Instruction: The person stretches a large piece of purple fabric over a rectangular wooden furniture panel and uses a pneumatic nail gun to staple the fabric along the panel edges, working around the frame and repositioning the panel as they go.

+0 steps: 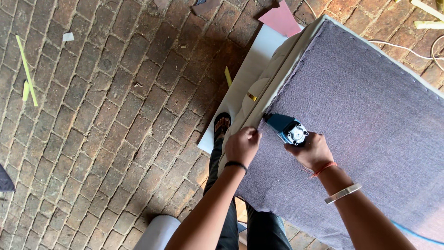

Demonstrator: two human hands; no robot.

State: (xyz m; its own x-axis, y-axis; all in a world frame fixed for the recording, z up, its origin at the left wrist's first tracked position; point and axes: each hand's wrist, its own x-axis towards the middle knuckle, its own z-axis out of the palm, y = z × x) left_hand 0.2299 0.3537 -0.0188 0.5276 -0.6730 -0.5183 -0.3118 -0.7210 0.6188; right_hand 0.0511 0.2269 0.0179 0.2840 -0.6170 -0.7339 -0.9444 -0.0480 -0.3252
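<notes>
Reaching down from the lower edge of the view, both forearms stretch toward the near corner of a large panel [360, 115] covered in grey-purple cloth. The left hand [242, 146] is curled shut, knuckles up, pinching the pale fabric edge [259, 104] that wraps the panel's side; a black band sits on that wrist. The right hand [313, 152] is closed around the grip of a blue staple gun [287, 128], whose nose is pressed against the panel's rim just beside the left hand. A red thread and a metal bangle circle the right wrist. The two hands are close together, with the tool's blue body between them.

The panel lies tilted across the view, over a white board [252, 65] that rests on the brick floor [101, 120]. A sandalled foot [222, 124] shows just beside the board's edge, below the left hand, and dark trousers run down between the arms. Yellow strips [26, 69] lie well apart on the bricks at the far left, and a pink sheet [281, 21] pokes out near the panel's top corner. White cord [402, 48] trails on the floor beyond the panel.
</notes>
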